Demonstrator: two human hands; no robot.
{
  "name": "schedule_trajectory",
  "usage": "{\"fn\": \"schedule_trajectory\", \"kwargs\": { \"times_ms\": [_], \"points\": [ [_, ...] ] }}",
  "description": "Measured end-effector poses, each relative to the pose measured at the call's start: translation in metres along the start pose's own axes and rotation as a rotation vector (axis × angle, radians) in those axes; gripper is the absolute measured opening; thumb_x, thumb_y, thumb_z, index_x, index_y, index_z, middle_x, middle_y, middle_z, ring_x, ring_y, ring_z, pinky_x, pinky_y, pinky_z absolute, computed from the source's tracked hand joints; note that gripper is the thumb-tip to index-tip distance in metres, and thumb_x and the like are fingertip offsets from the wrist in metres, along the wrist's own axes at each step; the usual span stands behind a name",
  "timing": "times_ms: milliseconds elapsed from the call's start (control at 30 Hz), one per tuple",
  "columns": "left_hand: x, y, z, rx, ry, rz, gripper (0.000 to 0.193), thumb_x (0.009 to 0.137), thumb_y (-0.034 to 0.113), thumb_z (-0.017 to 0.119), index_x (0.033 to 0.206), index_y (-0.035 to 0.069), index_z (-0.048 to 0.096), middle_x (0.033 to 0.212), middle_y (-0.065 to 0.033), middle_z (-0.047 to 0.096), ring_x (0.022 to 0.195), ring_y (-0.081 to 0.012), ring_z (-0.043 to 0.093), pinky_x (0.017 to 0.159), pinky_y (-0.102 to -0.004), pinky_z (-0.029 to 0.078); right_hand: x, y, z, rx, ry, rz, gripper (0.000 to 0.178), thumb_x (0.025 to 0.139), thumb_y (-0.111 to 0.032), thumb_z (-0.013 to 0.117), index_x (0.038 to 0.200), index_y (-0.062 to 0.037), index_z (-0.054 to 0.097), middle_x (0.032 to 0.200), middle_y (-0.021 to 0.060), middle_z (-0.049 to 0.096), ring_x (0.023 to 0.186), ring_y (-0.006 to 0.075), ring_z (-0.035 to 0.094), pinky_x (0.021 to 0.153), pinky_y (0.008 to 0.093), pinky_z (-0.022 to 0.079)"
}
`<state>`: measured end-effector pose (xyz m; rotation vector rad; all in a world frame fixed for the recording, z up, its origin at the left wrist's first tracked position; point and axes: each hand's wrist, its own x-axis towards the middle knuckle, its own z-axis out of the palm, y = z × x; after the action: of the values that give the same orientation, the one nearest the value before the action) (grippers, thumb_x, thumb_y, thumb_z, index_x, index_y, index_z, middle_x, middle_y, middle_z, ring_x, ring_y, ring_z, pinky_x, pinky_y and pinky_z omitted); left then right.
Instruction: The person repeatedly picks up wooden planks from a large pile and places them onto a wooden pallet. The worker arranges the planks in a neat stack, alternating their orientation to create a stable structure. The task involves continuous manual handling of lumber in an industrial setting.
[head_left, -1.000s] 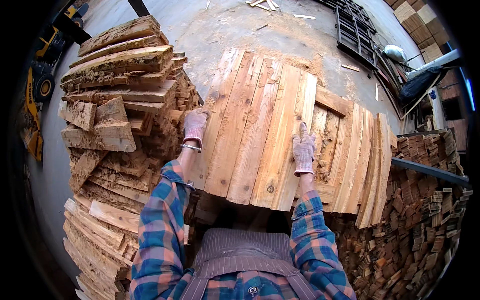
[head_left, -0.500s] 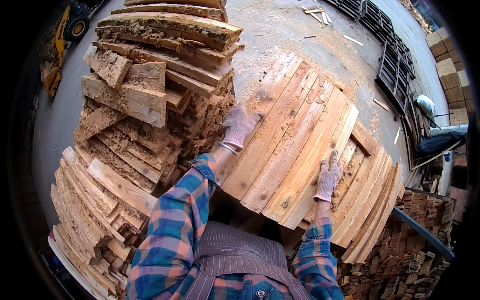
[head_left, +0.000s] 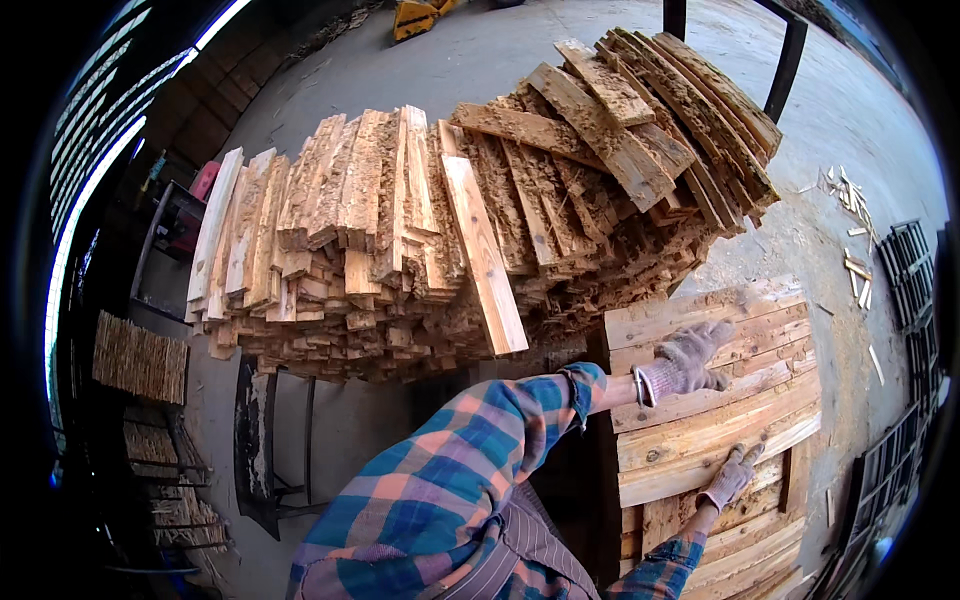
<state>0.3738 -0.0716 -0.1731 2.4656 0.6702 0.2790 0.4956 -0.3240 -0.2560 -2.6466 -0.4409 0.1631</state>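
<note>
My left hand (head_left: pixel 688 362), in a dirty knitted glove, is stretched over a row of wooden boards (head_left: pixel 680 428) lying side by side, with its fingers apart. My right hand (head_left: pixel 733 476), gloved too, lies flat with its fingertips at the near edge of that row. The boards are knotty and dusted with sawdust. Under and nearer than them show more wooden boards (head_left: pixel 745 556), with one short crosswise piece (head_left: pixel 797 478). Neither hand grips anything that I can see.
To the left rises a large pile of rough planks (head_left: pixel 365 200), with one pale plank (head_left: pixel 485 255) jutting toward me. Black metal frames (head_left: pixel 905 290) lie at the right. Wood scraps (head_left: pixel 857 280) litter the concrete floor. Stacked thin wood pieces (head_left: pixel 140 357) stand at far left.
The view has swung left, bringing in more of the plank pile. My left hand has shifted from the row's far edge onto the boards; my right stays near the near edge.
</note>
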Motion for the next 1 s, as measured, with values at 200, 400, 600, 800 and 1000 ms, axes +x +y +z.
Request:
{"fn": "schedule_trajectory", "kwargs": {
  "times_ms": [200, 400, 600, 800, 1000],
  "points": [
    [-0.261, -0.099, -0.094, -0.46, 0.478, -0.431, 0.078, 0.078, 0.035, 0.071, 0.139, 0.005, 0.032, 0.138, -0.0166, 0.041, 0.126, -0.0289, 0.043, 0.104, -0.0354, 0.035, -0.001, -0.047, -0.051, -0.352, -0.107, -0.285, 0.055, 0.086, -0.022, 0.057, 0.135, -0.0033, 0.04, 0.126, 0.0241, 0.049, 0.105, 0.0377, 0.053, 0.093, 0.0408, 0.043],
    [-0.381, -0.182, -0.233, -0.677, 1.227, -0.698, 0.071, 0.078, -0.003, 0.067, 0.138, -0.003, 0.029, 0.142, -0.0225, 0.032, 0.128, -0.0291, 0.039, 0.102, -0.0346, 0.039, -0.08, -0.264, 0.007, 0.593, -0.801, -0.51, 0.071, 0.081, -0.017, 0.067, 0.141, -0.0053, 0.031, 0.126, 0.0214, 0.051, 0.112, 0.0254, 0.053, 0.092, 0.035, 0.045],
    [-0.353, -0.203, -0.23, -0.803, 1.162, -0.564, 0.069, 0.079, -0.012, 0.058, 0.14, 0.002, 0.028, 0.145, -0.0179, 0.027, 0.13, -0.028, 0.034, 0.105, -0.0375, 0.036, -0.202, -0.4, 0.118, -0.05, -0.801, -0.928, 0.1, 0.064, -0.04, 0.079, 0.14, -0.0119, 0.02, 0.123, 0.0311, 0.044, 0.104, 0.0451, 0.053, 0.086, 0.0482, 0.046],
    [-0.288, -0.249, -0.265, 0.547, 0.538, -0.937, 0.09, 0.067, 0.045, 0.073, 0.138, 0.009, 0.031, 0.128, -0.015, 0.042, 0.106, -0.0344, 0.049, 0.083, -0.0418, 0.046, -0.205, -0.428, 0.124, 0.457, -1.13, -0.579, 0.091, 0.066, -0.015, 0.074, 0.143, -0.0067, 0.026, 0.095, 0.0143, 0.066, 0.077, 0.0163, 0.061, 0.068, 0.0304, 0.051],
    [-0.283, -0.269, -0.278, 0.351, 0.606, -1.039, 0.077, 0.079, 0.03, 0.063, 0.139, 0.006, 0.021, 0.107, -0.0162, 0.049, 0.094, -0.033, 0.055, 0.071, -0.044, 0.05, -0.223, -0.513, 0.101, 0.968, -1.333, -0.402, 0.059, 0.078, -0.013, 0.063, 0.129, 0.0065, 0.041, 0.075, 0.0021, 0.06, 0.061, 0.0098, 0.055, 0.056, 0.0231, 0.046]
  ]
}}
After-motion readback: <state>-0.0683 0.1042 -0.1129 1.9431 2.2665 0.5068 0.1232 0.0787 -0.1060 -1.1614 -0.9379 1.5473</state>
